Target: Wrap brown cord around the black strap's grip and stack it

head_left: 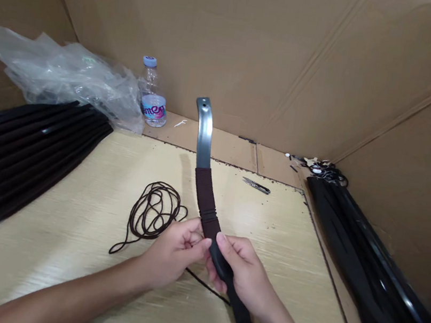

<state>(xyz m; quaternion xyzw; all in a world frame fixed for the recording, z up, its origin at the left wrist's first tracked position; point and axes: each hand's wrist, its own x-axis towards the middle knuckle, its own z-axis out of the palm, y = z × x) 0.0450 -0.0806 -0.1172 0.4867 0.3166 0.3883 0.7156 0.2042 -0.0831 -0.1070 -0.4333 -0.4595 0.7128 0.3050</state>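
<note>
cardboard sheets (pixel 233 40) wall in a pale wood tabletop (pixel 281 236); black ribbed bundles (pixel 12 163) lie left, a glossy black bundle (pixel 366 265) right; a curved steel strip (pixel 204 138), wrapped in dark brown cord, is held above the tabletop, its long axis running from near lower right to far upper left, bare holed end pointing at the cardboard; left hand (pixel 173 252) and right hand (pixel 242 271) close together around it; a loose dark cord coil (pixel 151 211) lies just left.
</note>
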